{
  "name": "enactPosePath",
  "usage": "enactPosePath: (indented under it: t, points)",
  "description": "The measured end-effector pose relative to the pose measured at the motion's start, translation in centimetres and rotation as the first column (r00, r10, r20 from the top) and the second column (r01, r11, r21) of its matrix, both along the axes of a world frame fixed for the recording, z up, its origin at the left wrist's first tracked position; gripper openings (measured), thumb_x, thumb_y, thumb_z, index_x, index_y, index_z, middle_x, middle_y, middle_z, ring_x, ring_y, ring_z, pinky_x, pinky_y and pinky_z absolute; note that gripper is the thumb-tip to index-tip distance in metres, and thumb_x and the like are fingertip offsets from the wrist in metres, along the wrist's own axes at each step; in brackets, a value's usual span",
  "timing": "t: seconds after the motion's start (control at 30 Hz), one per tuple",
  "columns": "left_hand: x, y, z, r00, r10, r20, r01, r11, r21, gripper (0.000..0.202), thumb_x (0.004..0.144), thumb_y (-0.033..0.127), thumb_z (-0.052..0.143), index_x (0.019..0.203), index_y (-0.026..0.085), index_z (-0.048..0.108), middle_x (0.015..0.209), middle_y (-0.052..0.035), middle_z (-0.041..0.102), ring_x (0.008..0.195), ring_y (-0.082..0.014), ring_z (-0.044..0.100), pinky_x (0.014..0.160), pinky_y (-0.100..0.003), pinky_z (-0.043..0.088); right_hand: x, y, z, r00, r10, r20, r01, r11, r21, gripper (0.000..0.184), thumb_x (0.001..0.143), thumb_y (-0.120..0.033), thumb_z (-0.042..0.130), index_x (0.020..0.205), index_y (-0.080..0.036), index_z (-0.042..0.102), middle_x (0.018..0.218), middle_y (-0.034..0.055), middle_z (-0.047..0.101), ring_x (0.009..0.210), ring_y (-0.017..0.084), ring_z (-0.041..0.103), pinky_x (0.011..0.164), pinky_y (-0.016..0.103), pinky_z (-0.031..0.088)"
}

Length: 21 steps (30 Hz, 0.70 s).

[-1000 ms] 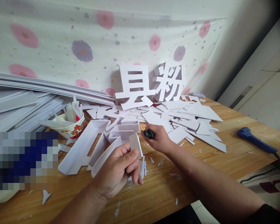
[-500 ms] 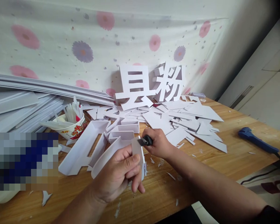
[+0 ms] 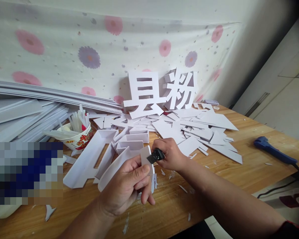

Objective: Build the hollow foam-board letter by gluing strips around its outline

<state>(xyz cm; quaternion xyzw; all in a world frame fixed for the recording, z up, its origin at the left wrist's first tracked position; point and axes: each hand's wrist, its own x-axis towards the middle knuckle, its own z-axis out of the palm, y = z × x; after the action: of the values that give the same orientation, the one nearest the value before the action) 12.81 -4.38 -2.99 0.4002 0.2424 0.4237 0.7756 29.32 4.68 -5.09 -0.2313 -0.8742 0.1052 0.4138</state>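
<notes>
My left hand [image 3: 126, 187] is closed round a small white foam-board strip [image 3: 147, 158], holding it upright above the wooden table [image 3: 239, 176]. My right hand [image 3: 170, 153] grips a black utility knife [image 3: 155, 155] whose blade lies against the strip's upper right edge. Just behind both hands lies a large white hollow letter shape [image 3: 99, 156] made of foam-board walls.
Two finished white characters [image 3: 161, 91] lean on the flowered cloth at the back. White offcuts [image 3: 201, 129] litter the table's middle and right. A paper bowl [image 3: 78, 137] with sticks stands at the left, long white strips [image 3: 27, 116] behind it. A blue glue gun [image 3: 274, 152] lies far right.
My right hand has brought the knife leftward to the strip, and the blade now rests on its edge. My left hand has kept the strip nearly still.
</notes>
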Motion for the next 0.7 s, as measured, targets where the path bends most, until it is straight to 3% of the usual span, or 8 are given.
enactPosePath:
  t: [0.2, 0.33, 0.47, 0.53, 0.57, 0.63, 0.7]
  points:
    - [-0.1, -0.1, -0.2, 0.998, -0.024, -0.061, 0.026, 0.999, 0.025, 0.026, 0.087, 0.039, 0.063, 0.08, 0.017, 0.051, 0.047, 0.0124, 0.03, 0.038, -0.0038, 0.047, 0.054, -0.025, 0.058, 0.3, 0.1, 0.1, 1.0, -0.007, -0.03, 0.006, 1.0, -0.023, 0.01, 0.078, -0.022, 0.049, 0.069, -0.021, 0.046, 0.06, -0.0013, 0.055, 0.053, 0.011, 0.047, 0.052, 0.021, 0.033]
    - [0.3, -0.5, -0.4, 0.99, -0.096, -0.106, 0.1, 0.995, 0.03, 0.028, 0.086, 0.044, 0.063, 0.084, 0.018, 0.05, 0.046, 0.0135, 0.028, 0.038, -0.0048, 0.047, 0.054, -0.025, 0.056, 0.2, 0.7, -0.3, 0.992, -0.057, -0.117, 0.039, 0.987, -0.154, 0.011, 0.074, -0.021, 0.056, 0.067, -0.02, 0.047, 0.059, -0.0031, 0.052, 0.052, 0.01, 0.043, 0.052, 0.021, 0.032]
    - [0.3, -0.4, -0.4, 0.964, -0.045, -0.262, 0.08, 0.989, 0.128, 0.031, 0.086, 0.047, 0.061, 0.083, 0.018, 0.049, 0.045, 0.0116, 0.039, 0.041, -0.0075, 0.05, 0.056, -0.028, 0.055, -0.1, 1.3, -0.4, 0.962, -0.178, -0.209, 0.131, 0.966, -0.222, 0.02, 0.079, -0.026, 0.057, 0.064, -0.02, 0.045, 0.057, -0.0036, 0.048, 0.052, 0.01, 0.041, 0.052, 0.021, 0.033]
    - [0.1, 0.1, -0.2, 0.905, 0.072, -0.419, 0.031, 0.972, 0.233, 0.029, 0.087, 0.044, 0.058, 0.08, 0.017, 0.051, 0.046, 0.0074, 0.048, 0.046, -0.0093, 0.053, 0.059, -0.028, 0.053, 0.0, 1.2, 0.0, 0.925, -0.236, -0.298, 0.142, 0.942, -0.305, 0.025, 0.083, -0.031, 0.058, 0.064, -0.02, 0.047, 0.057, -0.0036, 0.047, 0.051, 0.01, 0.041, 0.051, 0.022, 0.034]
    - [-0.1, 0.3, -0.1, 0.856, 0.144, -0.497, 0.002, 0.96, 0.28, 0.026, 0.087, 0.042, 0.057, 0.079, 0.017, 0.052, 0.047, 0.0053, 0.052, 0.048, -0.0101, 0.054, 0.059, -0.027, 0.051, 0.1, 0.9, 0.2, 0.91, -0.228, -0.345, 0.087, 0.921, -0.379, 0.027, 0.084, -0.035, 0.059, 0.065, -0.02, 0.049, 0.056, -0.0037, 0.047, 0.05, 0.009, 0.041, 0.049, 0.022, 0.034]
    - [-0.3, 0.7, 0.2, 0.723, 0.297, -0.623, -0.074, 0.931, 0.357, 0.022, 0.085, 0.036, 0.056, 0.074, 0.018, 0.051, 0.05, 0.0036, 0.056, 0.048, -0.0105, 0.053, 0.055, -0.025, 0.046, 0.3, 0.2, 0.8, 0.895, -0.117, -0.429, -0.14, 0.842, -0.521, 0.029, 0.085, -0.044, 0.061, 0.071, -0.019, 0.056, 0.054, -0.004, 0.048, 0.044, 0.009, 0.04, 0.044, 0.022, 0.034]
    - [-0.5, 0.7, 0.5, 0.578, 0.425, -0.697, -0.124, 0.89, 0.439, 0.023, 0.082, 0.033, 0.057, 0.066, 0.019, 0.047, 0.05, 0.0039, 0.056, 0.047, -0.0102, 0.052, 0.05, -0.022, 0.041, 0.6, -0.8, 1.4, 0.889, 0.046, -0.456, -0.334, 0.746, -0.576, 0.032, 0.082, -0.049, 0.065, 0.081, -0.017, 0.062, 0.057, -0.0031, 0.052, 0.042, 0.009, 0.041, 0.041, 0.022, 0.034]
